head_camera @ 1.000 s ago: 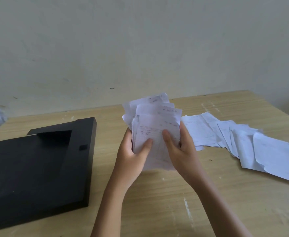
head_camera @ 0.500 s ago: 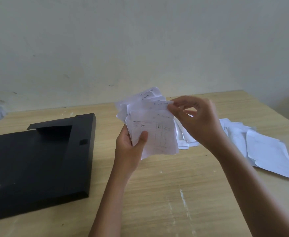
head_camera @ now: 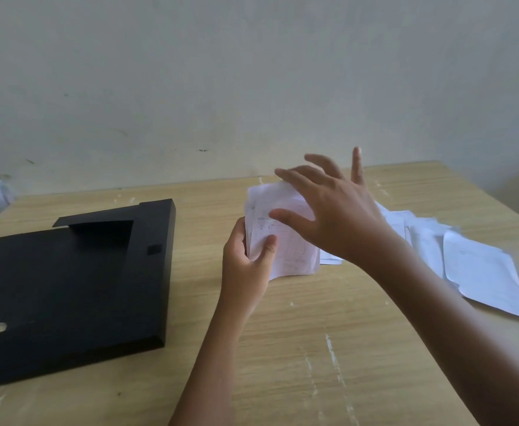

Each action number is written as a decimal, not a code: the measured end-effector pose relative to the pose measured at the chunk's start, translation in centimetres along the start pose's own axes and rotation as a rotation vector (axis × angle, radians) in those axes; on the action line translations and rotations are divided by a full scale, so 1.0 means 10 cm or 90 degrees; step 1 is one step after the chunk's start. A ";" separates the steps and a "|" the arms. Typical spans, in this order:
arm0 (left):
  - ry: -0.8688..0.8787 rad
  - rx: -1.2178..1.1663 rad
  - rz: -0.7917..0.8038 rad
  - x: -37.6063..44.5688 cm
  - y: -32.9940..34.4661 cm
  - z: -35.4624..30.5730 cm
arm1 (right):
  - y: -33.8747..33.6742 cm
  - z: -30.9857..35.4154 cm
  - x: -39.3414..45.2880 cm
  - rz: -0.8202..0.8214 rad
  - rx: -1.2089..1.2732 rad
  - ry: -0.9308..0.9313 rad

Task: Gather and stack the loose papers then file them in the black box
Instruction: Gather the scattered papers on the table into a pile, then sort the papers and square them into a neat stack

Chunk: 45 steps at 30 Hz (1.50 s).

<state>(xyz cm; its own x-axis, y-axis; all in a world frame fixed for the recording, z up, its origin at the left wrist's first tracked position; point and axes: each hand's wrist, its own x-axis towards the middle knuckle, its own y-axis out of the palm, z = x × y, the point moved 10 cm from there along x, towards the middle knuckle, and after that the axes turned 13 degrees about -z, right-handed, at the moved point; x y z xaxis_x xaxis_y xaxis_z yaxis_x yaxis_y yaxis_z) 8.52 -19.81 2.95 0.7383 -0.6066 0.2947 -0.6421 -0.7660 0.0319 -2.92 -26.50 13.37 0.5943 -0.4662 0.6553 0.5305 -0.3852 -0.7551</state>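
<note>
I count one black box [head_camera: 67, 287], two hands, one held stack of papers [head_camera: 282, 241], and several loose sheets [head_camera: 482, 272] right of the box.

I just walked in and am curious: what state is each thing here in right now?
Stack of papers: held upright in left hand.
Left hand: shut on the stack.
Right hand: open, fingers spread.
Loose papers: spread overlapping on the table.
Black box: lying flat.
</note>
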 end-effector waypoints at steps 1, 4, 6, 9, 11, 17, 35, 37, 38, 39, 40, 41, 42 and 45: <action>-0.008 -0.001 0.006 0.00 0.01 0.02 | 0.06 -0.05 -0.05 0.019 -0.002 0.014; -0.043 0.005 0.037 -0.01 0.05 0.11 | 0.21 -0.13 -0.16 0.062 -0.001 0.041; -0.029 0.041 0.035 -0.01 0.05 0.13 | 0.22 -0.13 -0.16 0.058 0.012 0.055; 0.012 0.073 0.000 0.00 -0.01 0.07 | 0.20 -0.02 -0.13 0.036 0.019 0.031; 0.000 0.047 0.002 -0.01 0.01 0.07 | 0.27 0.06 -0.15 0.042 0.019 0.005; -0.146 -0.049 -0.052 0.09 -0.12 0.30 | 0.25 -0.50 -0.36 -0.079 0.327 0.323; 0.294 0.662 0.040 -0.19 0.63 0.11 | 0.26 -1.50 -1.64 -0.023 0.075 0.398; 0.257 0.671 0.125 -0.26 0.99 0.16 | 0.14 -1.71 -1.78 -0.023 0.031 0.406; 0.224 0.681 0.154 -0.26 1.13 0.23 | 0.06 -1.82 -1.84 -0.034 -0.004 0.411; 0.189 0.695 0.170 -0.23 1.22 0.30 | -0.03 -1.93 -1.91 -0.052 -0.040 0.429; 0.151 0.713 0.178 -0.19 1.30 0.37 | -0.13 -2.07 -2.01 -0.070 -0.071 0.472; 0.115 0.739 0.176 -0.14 1.35 0.45 | -0.20 -2.23 -2.14 -0.077 -0.090 0.535; 0.079 0.763 0.168 -0.09 1.37 0.52 | -0.24 -2.39 -2.28 -0.069 -0.100 0.606; -0.022 0.760 0.128 -0.02 1.40 0.72 | -0.18 -2.68 -2.53 -0.011 -0.104 0.717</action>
<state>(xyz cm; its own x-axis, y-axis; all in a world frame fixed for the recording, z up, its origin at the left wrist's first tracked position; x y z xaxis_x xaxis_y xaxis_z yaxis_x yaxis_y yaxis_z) 0.81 -31.94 -3.52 0.6642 -0.7288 0.1662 -0.1649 -0.3597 -0.9184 -35.13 -35.38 -2.38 -0.3368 -0.8786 0.3387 0.3988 -0.4589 -0.7940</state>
